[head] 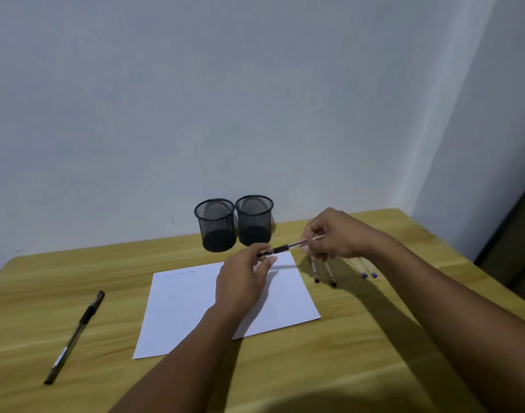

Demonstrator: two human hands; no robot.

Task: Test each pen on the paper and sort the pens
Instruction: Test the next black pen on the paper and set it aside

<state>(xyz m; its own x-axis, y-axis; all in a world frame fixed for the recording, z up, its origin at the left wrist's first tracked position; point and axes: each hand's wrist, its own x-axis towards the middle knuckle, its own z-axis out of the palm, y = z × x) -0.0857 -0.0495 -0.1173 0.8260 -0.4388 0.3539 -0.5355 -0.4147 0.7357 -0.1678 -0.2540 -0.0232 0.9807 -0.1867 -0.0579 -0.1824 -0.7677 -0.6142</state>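
Holding a black pen (286, 248) level between both hands above the top edge of the paper (195, 305), the person seemed set to uncap it.

The left hand (243, 281) pinched the dark cap end with closed fingertips while the right hand (332, 234) was closed around the clear barrel. Such a pen was probably light, stiff and smooth, so a firm pinch on the ribbed grip and the cap would suit it best. Four more pens (330, 272) lay on the worktop (344, 353) under the right hand, another pen (76, 335) well to the left, and two mesh cups (216, 226) stood behind.
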